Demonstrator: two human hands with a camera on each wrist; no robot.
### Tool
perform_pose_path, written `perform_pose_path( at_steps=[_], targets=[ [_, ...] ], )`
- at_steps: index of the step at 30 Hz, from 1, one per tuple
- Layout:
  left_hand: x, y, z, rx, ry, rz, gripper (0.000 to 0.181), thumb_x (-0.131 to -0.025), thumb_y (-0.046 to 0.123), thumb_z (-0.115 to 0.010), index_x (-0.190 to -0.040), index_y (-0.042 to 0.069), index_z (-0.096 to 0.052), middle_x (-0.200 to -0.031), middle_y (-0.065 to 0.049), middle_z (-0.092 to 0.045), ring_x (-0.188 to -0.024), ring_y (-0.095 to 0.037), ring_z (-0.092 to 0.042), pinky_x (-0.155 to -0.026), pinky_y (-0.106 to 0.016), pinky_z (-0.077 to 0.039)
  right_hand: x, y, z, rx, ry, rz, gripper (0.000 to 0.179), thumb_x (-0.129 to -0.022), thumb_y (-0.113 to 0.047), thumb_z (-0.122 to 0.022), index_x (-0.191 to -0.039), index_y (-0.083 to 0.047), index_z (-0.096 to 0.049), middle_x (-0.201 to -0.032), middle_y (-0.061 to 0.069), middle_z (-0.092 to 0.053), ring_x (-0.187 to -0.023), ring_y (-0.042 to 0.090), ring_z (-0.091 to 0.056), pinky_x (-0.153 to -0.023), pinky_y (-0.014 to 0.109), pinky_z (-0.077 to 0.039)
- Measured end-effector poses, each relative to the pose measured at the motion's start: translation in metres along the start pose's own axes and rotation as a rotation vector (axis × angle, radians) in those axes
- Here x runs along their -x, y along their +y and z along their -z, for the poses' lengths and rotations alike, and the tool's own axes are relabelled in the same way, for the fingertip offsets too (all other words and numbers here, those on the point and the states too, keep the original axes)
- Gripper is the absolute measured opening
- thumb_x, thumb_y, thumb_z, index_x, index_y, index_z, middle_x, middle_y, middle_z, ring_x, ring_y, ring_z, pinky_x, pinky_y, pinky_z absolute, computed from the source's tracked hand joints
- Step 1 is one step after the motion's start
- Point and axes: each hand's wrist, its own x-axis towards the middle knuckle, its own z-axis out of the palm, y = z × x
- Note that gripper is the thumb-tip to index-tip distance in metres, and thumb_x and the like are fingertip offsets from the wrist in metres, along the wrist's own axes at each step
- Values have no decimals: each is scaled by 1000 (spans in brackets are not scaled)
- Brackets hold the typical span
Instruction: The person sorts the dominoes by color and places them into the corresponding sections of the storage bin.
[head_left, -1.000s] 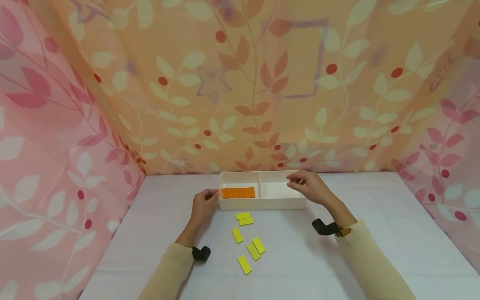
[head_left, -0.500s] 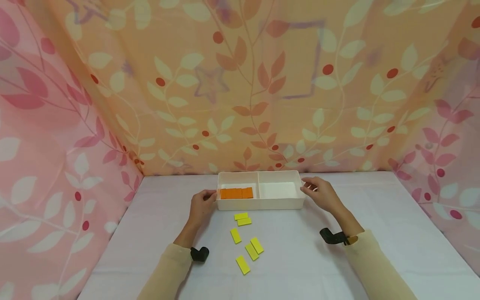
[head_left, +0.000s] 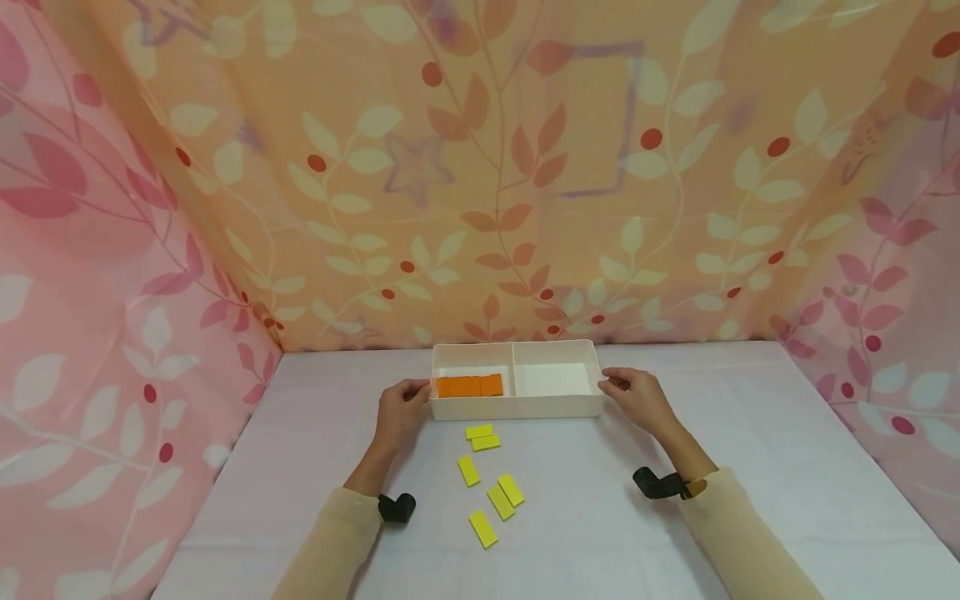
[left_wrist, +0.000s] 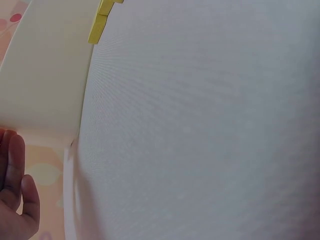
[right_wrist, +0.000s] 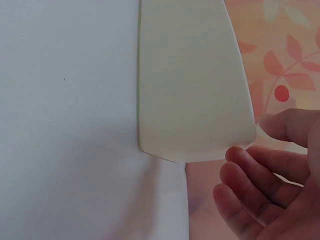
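A white two-compartment box (head_left: 517,407) stands toward the back of the table. Several orange tiles (head_left: 469,386) lie side by side in its left compartment, and its right compartment is bare. My left hand (head_left: 397,412) touches the left end with its fingertips; in the left wrist view the thumb (left_wrist: 30,197) stands apart from the wall. At the opposite end is my right hand (head_left: 639,400), its loosely bent fingers (right_wrist: 245,172) against the end wall and its thumb near the upper corner. Several yellow tiles (head_left: 483,529) are scattered in front of the box.
White cloth (head_left: 570,533) covers the table. Floral curtains hang behind (head_left: 360,217) and along the left (head_left: 90,350) and right sides. Each wrist wears a black camera mount.
My right hand has moved from above the right compartment to the box's right end, and a little lower since half a second ago. My left hand stays at the left end.
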Motion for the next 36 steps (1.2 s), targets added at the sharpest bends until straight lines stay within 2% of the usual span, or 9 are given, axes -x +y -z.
perform_pose_path(
  at_steps=[9,14,20,25,29,33,36],
  targets=[
    [0,0,-3,-1,-8,23,27,-96,24,-61,-113,4,-69,-111,-12,-69,-97,-23,-62,-87,-32,-55,2,1,-3,-24,1,-61,36,-95,-17,-60,-120,9,-63,-114,27,-67,-102,37,-64,-82,44,-55],
    [-1,5,-3,-10,-25,53,29,-96,25,-61,-114,5,-69,-112,-12,-69,-97,-23,-63,-86,-31,-56,1,4,-3,-57,7,-85,36,-95,-17,-60,-119,8,-64,-114,27,-68,-98,34,-66,-79,41,-56],
    [0,8,5,-21,-54,101,28,-95,25,-62,-113,5,-70,-111,-12,-69,-95,-22,-64,-85,-30,-55,-1,5,-5,-107,4,-105,34,-93,-17,-62,-117,7,-66,-110,25,-69,-88,25,-67,-73,30,-55],
    [5,13,12,-50,-76,140,28,-94,23,-64,-115,5,-70,-113,-13,-69,-95,-22,-61,-80,-25,-53,1,3,-7,-114,3,-115,34,-93,-16,-62,-116,8,-66,-110,26,-69,-87,25,-67,-74,34,-56],
    [10,20,13,-92,-41,103,28,-93,22,-64,-115,5,-70,-112,-14,-69,-95,-24,-59,-74,-22,-49,3,2,-6,-128,13,-129,34,-93,-16,-61,-116,9,-65,-111,27,-68,-86,26,-67,-76,37,-57],
    [19,26,14,-130,49,12,24,-91,19,-66,-109,4,-72,-102,-13,-71,-90,-23,-60,-71,-21,-47,2,3,-7,-141,5,-143,35,-94,-17,-62,-116,8,-65,-111,26,-68,-86,24,-66,-75,35,-57],
    [28,30,14,-123,70,-33,20,-90,19,-68,-105,6,-73,-92,-10,-69,-84,-20,-58,-69,-19,-47,2,3,-8,-147,2,-159,35,-94,-19,-62,-117,8,-65,-113,26,-68,-86,23,-67,-76,35,-57]
  ],
)
